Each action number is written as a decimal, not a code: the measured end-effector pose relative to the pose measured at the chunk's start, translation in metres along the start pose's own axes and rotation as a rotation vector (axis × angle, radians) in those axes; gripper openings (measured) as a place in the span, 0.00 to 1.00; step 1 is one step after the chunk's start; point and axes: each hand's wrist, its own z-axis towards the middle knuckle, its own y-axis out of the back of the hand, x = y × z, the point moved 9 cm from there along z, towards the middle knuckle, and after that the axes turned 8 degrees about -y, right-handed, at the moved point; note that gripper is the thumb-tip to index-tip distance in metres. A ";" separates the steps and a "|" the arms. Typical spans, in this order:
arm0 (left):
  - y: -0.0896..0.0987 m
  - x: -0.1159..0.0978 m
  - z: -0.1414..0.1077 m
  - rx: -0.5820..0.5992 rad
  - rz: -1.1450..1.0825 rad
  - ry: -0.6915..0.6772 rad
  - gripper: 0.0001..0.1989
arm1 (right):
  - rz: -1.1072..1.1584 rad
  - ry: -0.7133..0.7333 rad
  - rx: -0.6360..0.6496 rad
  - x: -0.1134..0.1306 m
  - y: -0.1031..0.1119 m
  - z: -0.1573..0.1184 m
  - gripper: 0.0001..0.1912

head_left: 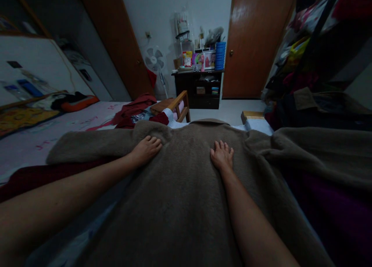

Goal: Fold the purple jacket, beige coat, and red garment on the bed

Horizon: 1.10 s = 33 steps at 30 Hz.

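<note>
A grey-brown fuzzy coat (186, 189) lies spread out in front of me, its collar at the far end and its sleeves stretched to both sides. My left hand (147, 150) rests flat near the shoulder of the left sleeve, fingers slightly apart. On the upper body of the coat, right of its middle, my right hand (222, 154) lies palm down with its fingers spread. Neither hand holds anything. Dark red cloth shows under the left sleeve and purple cloth (328, 205) under the right one.
A bed (104, 112) with clothes is at the left. Beyond the coat stand a wooden chair (182, 104), a white fan (155, 59) and a dark cabinet (197, 89) with items on top. Piled clothes and a dark bag (325, 112) fill the right side.
</note>
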 end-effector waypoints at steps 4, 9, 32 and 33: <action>0.004 0.009 0.005 0.030 -0.033 0.060 0.11 | -0.009 0.001 0.001 0.000 -0.001 0.001 0.29; 0.029 0.029 0.003 -0.026 0.035 0.120 0.10 | -0.005 -0.008 0.006 -0.001 -0.003 0.002 0.29; -0.011 -0.048 0.032 0.083 -0.337 0.261 0.25 | 0.010 -0.003 0.009 0.000 0.001 0.000 0.29; -0.022 -0.051 0.032 0.083 -0.374 0.323 0.29 | 0.010 -0.001 0.008 0.000 0.001 0.000 0.29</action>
